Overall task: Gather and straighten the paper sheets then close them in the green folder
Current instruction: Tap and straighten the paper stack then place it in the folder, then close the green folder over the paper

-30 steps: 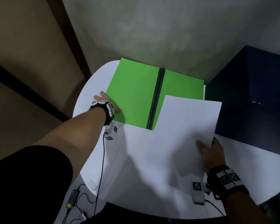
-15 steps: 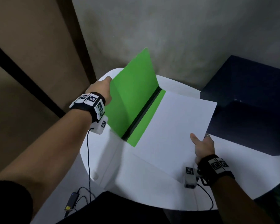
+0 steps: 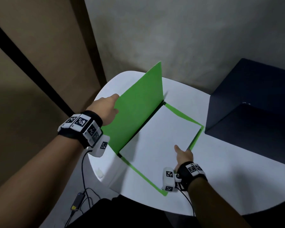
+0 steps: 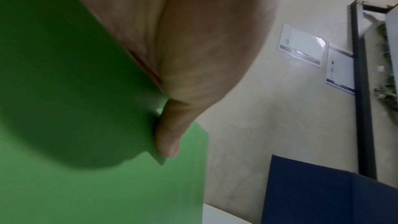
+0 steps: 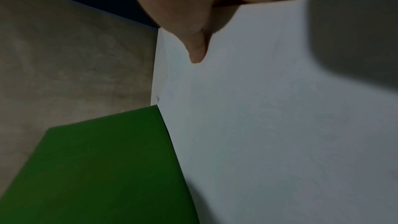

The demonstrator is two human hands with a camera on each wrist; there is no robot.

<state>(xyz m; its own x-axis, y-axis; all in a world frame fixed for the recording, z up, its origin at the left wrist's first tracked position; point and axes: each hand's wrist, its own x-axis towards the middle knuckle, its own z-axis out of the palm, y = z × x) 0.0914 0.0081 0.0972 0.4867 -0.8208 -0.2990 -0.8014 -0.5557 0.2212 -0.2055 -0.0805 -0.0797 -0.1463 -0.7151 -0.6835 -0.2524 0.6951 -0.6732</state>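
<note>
The green folder [image 3: 138,112] lies on the white table [image 3: 220,178] with its left cover raised almost upright. My left hand [image 3: 108,106] pinches that cover's outer edge; in the left wrist view the thumb [image 4: 170,134] lies on the green cover [image 4: 86,176]. The white paper sheets [image 3: 160,134] lie on the folder's flat right half, close against the dark spine, with a green rim showing around them. My right hand [image 3: 183,153] holds the sheets at their near right edge. In the right wrist view the thumb [image 5: 196,48] rests on top of the paper [image 5: 280,125].
A large dark blue box [image 3: 253,104] stands on the table just right of the folder. A grey wall rises behind the table. Cables and a small adapter [image 3: 77,199] lie on the floor at the table's near left edge.
My left hand lifted the left cover from flat to nearly upright. My right hand slid the sheets left and away onto the folder's right half, up to the spine.
</note>
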